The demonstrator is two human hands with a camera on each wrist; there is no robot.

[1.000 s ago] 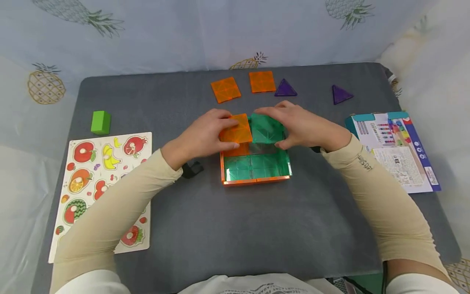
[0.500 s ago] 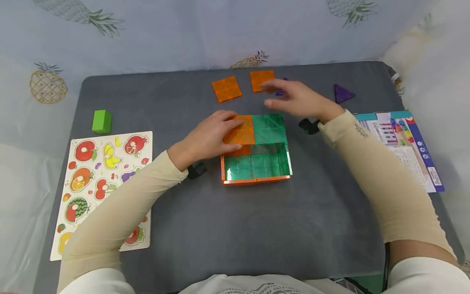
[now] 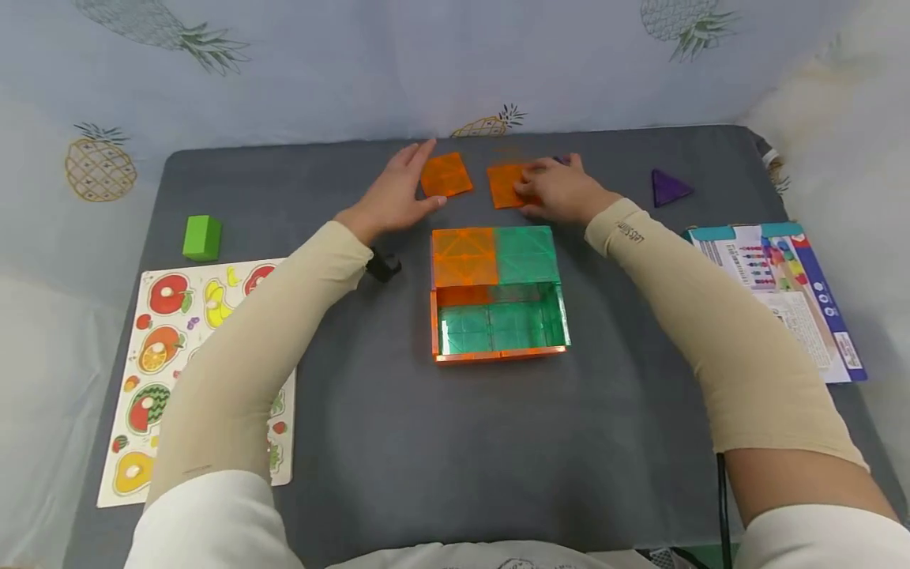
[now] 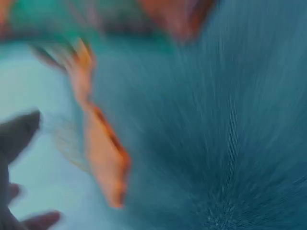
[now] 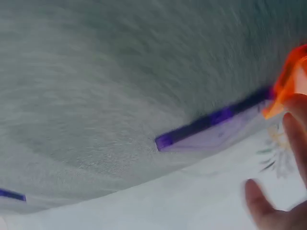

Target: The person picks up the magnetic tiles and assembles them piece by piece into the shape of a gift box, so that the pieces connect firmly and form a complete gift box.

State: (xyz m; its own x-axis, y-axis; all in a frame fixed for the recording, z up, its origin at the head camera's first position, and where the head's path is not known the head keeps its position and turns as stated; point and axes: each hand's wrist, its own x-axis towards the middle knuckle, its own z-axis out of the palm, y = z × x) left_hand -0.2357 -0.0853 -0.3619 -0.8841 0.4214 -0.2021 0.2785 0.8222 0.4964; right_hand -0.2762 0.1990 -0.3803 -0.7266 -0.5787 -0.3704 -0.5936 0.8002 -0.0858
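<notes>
In the head view, my right hand [image 3: 562, 190] has its fingers at the right edge of an orange square magnetic tile [image 3: 503, 186] and grips it there. Part of a purple triangular tile [image 5: 211, 122] shows beside that hand. My left hand [image 3: 393, 194] is spread, with its fingers just left of another orange square magnetic tile [image 3: 446, 175], holding nothing. Nearer the body stands a low box of translucent magnetic tiles [image 3: 501, 353]. Its back half is covered by an orange tile [image 3: 465, 257] and a green tile [image 3: 527, 254]; the front half is uncovered. The left wrist view is blurred.
A second purple triangle [image 3: 669, 188] lies at the right. A printed carton [image 3: 789, 292] is on the right side of the table. On the left are a fruit picture board [image 3: 171, 379] and a green block [image 3: 202, 238]. A pineapple-print cloth [image 3: 341, 71] hangs behind.
My left hand has left the tile box and moved back to the left orange tile. The right hand has gone from the green cover tile to the other orange tile, now nearer the body.
</notes>
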